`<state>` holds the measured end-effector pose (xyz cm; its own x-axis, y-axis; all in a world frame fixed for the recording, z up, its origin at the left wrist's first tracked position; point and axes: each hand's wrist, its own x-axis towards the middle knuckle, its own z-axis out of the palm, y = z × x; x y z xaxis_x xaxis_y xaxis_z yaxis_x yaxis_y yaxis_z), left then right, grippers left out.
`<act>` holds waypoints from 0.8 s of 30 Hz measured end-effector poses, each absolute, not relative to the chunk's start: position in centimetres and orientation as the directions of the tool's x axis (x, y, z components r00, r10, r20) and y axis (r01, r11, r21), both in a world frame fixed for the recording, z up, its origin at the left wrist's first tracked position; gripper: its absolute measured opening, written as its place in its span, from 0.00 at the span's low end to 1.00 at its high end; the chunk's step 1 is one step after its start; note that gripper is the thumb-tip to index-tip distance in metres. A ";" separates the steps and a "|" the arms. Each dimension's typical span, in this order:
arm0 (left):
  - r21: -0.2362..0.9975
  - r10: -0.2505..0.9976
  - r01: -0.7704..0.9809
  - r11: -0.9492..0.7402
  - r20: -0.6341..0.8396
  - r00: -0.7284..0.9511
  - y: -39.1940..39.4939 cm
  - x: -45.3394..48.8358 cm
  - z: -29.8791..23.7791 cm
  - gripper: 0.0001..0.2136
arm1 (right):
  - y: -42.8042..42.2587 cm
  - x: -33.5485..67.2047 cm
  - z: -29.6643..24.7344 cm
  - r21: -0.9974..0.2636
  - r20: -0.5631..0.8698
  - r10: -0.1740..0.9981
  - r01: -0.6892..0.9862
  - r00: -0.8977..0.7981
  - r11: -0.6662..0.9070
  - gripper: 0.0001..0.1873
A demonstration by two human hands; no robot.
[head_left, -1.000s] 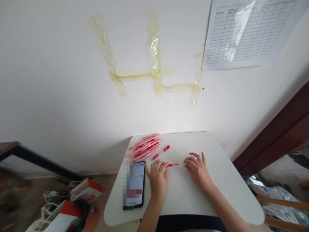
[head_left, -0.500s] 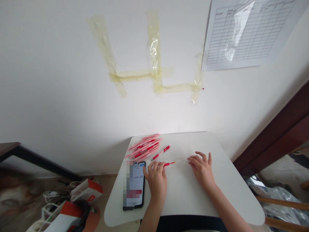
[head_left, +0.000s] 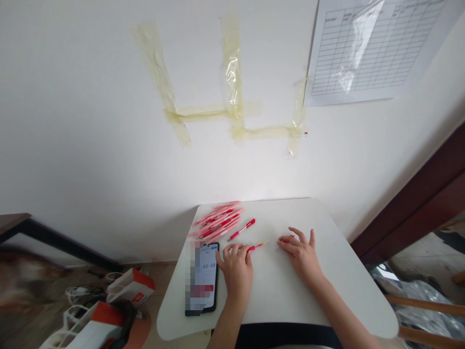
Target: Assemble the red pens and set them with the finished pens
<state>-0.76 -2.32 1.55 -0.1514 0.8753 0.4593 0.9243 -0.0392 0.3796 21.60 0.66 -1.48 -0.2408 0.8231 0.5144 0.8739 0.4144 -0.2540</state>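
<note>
Since half a second ago, the right hand (head_left: 301, 254) has edged towards the left hand (head_left: 238, 261), and a small red piece (head_left: 292, 236) has come into view among its fingers. Both work over a white, round-cornered tabletop (head_left: 283, 300) set against a white wall (head_left: 90, 145), which carries yellowed clear tape (head_left: 232, 68) and a glossy printed table sheet (head_left: 366, 58). Dark reddish-brown woodwork (head_left: 414, 194) stands to the right; red-and-white paper bags (head_left: 134, 288) sit on the floor at left.

On the tabletop, a loose pile of pink and red pens (head_left: 218, 223) lies at the far left corner, with one red-and-clear pen (head_left: 241, 230) just beside it. A black phone showing a timer (head_left: 207, 278) lies near the left thumb.

The left fingers pinch a slim red pen part with a yellowish tip (head_left: 255, 247), pointing towards the right hand; they hide its rear. The right hand's upper fingers are spread; whether its lower ones grip the red piece, I cannot tell.
</note>
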 end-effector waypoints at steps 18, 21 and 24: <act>0.378 0.877 0.925 -0.027 0.453 -0.160 -2.5 -0.6 1.5 0.10 | 0.7 21.7 -1.8 -0.236 0.513 0.822 0.880 -0.247 0.411 0.18; 0.392 0.874 0.920 -0.033 0.458 -0.163 -2.5 -0.6 1.5 0.09 | 0.7 21.6 -1.8 -0.220 0.531 0.812 0.886 -0.242 0.408 0.18; 0.403 0.870 0.914 -0.049 0.467 -0.159 -2.5 -0.5 1.5 0.09 | 0.7 21.6 -1.8 -0.207 0.542 0.808 0.895 -0.231 0.395 0.17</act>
